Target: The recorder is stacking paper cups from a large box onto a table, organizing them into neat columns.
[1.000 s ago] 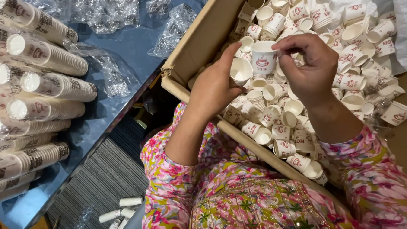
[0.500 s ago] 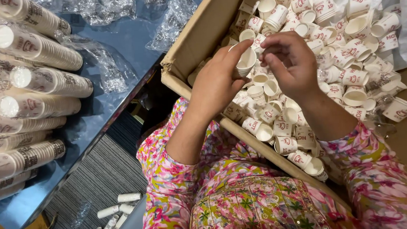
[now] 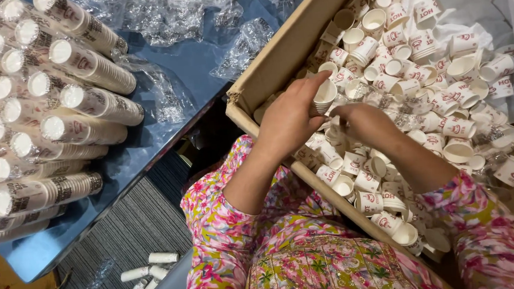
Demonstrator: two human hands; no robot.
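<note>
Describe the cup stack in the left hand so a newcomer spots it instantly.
Start at the big cardboard box full of loose white paper cups. Over its near-left part, the left hand grips a short stack of nested cups. Unlike the single cups scattered below, it is held off the pile, open end facing right.

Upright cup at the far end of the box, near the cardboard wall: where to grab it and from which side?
Pinch the rim of the upright cup from straight above. Its mouth faces up and shows clear, while other cups crowd its sides and the box wall stands close by, so a side approach looks blocked. One finger inside, one outside would likely hold it.
</note>
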